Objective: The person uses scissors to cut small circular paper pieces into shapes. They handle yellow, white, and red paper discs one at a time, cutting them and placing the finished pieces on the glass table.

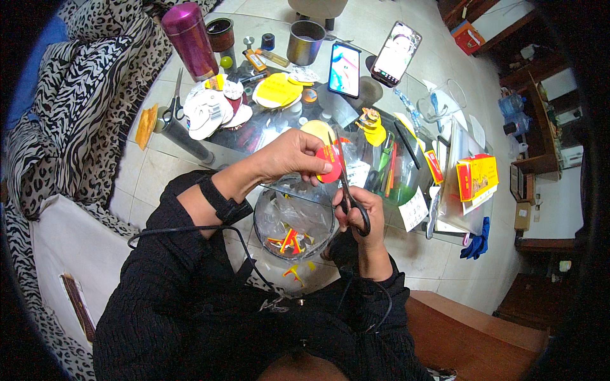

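Note:
Between the thumb and fingers of my left hand (pixel 293 157) is a red card piece (pixel 330 164) with a rounded edge and yellow printing. My right hand (pixel 361 212) grips the black handles of a pair of scissors (pixel 344 171). Their blades point away from me, right beside the red piece; whether they touch it I cannot tell. A pale yellow disc (pixel 317 131) lies on the glass table (pixel 281 125) beyond my left hand. Below both hands stands a lined waste bin (pixel 295 214), with red and yellow paper scraps (pixel 291 241) inside.
White card cutouts (pixel 206 112) and yellow discs (pixel 279 90) lie on the far left. Two phones (pixel 344 70) (pixel 396 54) stand at the back near a metal cup (pixel 306 43) and a purple canister (pixel 189 40). Another pair of scissors (pixel 175 107) sits left; a yellow-red box (pixel 477 177) right.

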The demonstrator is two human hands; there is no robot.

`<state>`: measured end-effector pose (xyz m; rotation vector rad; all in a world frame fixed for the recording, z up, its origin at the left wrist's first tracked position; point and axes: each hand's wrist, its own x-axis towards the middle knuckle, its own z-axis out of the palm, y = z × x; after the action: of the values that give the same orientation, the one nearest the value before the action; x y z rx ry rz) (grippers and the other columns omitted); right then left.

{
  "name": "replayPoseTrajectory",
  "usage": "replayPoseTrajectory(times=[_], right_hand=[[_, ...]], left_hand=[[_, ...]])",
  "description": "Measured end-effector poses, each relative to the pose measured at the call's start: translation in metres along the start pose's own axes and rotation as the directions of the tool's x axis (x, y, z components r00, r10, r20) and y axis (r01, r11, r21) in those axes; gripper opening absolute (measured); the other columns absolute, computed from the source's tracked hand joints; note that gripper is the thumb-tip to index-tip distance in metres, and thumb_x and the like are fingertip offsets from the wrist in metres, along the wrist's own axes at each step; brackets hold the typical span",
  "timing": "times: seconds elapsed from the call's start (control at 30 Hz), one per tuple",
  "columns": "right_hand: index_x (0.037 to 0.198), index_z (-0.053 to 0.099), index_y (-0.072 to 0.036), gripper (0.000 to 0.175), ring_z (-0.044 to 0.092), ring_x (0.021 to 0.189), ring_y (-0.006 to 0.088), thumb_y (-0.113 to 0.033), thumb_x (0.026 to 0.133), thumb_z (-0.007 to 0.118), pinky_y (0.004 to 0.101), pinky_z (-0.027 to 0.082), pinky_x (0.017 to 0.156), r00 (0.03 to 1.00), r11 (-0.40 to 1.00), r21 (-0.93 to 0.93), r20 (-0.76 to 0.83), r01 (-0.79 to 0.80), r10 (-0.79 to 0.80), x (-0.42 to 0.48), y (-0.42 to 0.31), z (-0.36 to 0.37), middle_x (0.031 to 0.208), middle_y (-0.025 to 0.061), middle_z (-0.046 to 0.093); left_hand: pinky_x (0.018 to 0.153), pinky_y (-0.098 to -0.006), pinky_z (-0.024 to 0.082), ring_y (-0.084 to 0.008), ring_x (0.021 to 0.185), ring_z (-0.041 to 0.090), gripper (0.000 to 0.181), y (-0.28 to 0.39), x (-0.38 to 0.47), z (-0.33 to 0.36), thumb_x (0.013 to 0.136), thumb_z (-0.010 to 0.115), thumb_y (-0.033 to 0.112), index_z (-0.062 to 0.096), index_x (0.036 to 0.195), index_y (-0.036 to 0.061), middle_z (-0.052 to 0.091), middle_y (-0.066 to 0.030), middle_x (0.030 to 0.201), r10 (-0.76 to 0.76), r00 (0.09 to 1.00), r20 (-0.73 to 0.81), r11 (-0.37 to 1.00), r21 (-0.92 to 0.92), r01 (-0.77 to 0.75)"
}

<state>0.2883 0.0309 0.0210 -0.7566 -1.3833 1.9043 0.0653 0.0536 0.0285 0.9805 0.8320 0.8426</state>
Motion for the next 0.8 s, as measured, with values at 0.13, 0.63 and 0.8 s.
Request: replayPoseTrajectory(times=[0.13,0.63,0.8], right_hand=[[0.087,0.058,0.001,0.050,0.048,0.047,0.0061,-0.043,0.068,0.074,0.0179,0.035,0.042,1.000,1.000,-0.029,-0.018,-0.005,0.005,0.000,0.000,0.000,0.060,-0.0001,0.053],[0.090,0.055,0.002,0.059,0.048,0.048,0.0066,-0.052,0.070,0.068,0.0183,0.037,0.044,0.999,0.999,-0.023,0.001,0.036,-0.036,0.004,0.002,0.002,0.060,0.0011,0.052],[0.090,0.054,0.003,0.063,0.047,0.049,0.0068,-0.056,0.069,0.066,0.0183,0.037,0.045,0.999,0.998,-0.027,-0.004,0.051,-0.051,0.004,0.002,0.004,0.061,0.0012,0.052]], left_hand=[[0.049,-0.0176,0.043,-0.0085,0.057,0.060,0.016,0.000,0.000,-0.002,0.077,0.066,0.015,0.062,0.085,0.0016,0.063,-0.0036,0.071,-0.001,1.000,-0.009,1.000,0.022,0.001],[0.049,-0.0176,0.049,-0.0119,0.058,0.063,0.017,-0.008,0.004,0.007,0.081,0.062,0.012,0.056,0.090,-0.0010,0.063,-0.0091,0.075,-0.006,1.000,0.008,0.992,-0.123,0.007],[0.049,-0.0175,0.049,-0.0120,0.058,0.063,0.017,-0.008,0.004,0.008,0.081,0.063,0.012,0.057,0.089,-0.0014,0.063,-0.0092,0.075,-0.009,1.000,0.013,0.992,-0.129,0.011]])
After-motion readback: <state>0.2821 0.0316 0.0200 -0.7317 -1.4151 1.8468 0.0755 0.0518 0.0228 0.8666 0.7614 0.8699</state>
